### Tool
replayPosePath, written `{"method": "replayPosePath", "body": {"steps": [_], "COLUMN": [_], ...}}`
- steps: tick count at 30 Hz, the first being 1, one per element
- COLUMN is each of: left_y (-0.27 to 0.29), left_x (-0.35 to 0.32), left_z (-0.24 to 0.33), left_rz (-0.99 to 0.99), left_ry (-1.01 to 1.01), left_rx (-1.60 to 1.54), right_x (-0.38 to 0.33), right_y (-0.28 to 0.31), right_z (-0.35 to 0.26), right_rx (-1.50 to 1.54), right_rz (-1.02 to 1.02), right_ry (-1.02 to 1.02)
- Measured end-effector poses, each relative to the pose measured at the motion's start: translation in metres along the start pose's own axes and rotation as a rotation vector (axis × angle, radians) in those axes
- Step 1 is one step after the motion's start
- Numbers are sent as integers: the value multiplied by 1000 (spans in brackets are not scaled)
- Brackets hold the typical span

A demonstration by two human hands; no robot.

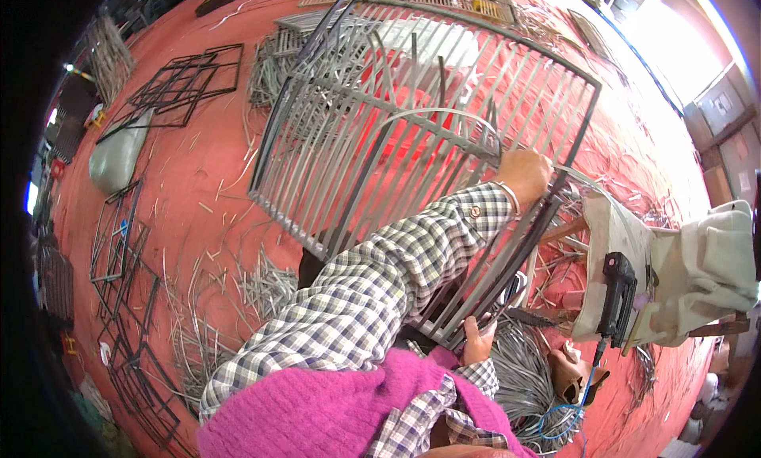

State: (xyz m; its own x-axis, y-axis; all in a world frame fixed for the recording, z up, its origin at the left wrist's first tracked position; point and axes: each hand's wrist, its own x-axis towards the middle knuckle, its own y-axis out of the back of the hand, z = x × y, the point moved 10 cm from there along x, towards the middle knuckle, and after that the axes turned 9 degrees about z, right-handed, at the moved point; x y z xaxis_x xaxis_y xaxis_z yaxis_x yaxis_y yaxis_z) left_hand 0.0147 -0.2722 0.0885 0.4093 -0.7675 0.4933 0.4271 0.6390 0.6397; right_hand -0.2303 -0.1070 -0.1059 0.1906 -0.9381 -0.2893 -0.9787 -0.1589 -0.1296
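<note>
Left hand (523, 175) gripping curved grey strip (444, 114), right hand (478, 343) steadying slatted frame (412, 133)

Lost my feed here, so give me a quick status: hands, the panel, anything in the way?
Left hand gripping a grey strip at the grey woven panel. Right hand holding the panel's lower edge. Loose grey strips piled beside the right hand, none blocking it.

Your hands grip a frame (412, 133) of dark metal bars wrapped in matt grey plastic strips. Your sleeve (380, 284) is soft checked cloth; the floor (198, 173) looks matt red.
</note>
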Motion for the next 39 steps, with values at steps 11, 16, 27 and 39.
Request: {"method": "replayPosePath", "body": {"steps": [11, 16, 27, 39], "left_y": [-83, -1, -2, -78], "left_x": [17, 6, -38, -5], "left_z": [-58, -79, -91, -67], "left_rz": [-91, 251, -299, -285], "left_ry": [-245, -401, 300, 397], "left_rx": [129, -317, -536, -908], "right_x": [47, 46, 42, 165], "right_y": [-3, 16, 11, -33], "right_z": [7, 47, 1, -211], "right_rx": [-27, -114, -394, -1551], "right_rz": [36, 106, -41, -42], "right_ry": [-137, -207, -36, 1095]}}
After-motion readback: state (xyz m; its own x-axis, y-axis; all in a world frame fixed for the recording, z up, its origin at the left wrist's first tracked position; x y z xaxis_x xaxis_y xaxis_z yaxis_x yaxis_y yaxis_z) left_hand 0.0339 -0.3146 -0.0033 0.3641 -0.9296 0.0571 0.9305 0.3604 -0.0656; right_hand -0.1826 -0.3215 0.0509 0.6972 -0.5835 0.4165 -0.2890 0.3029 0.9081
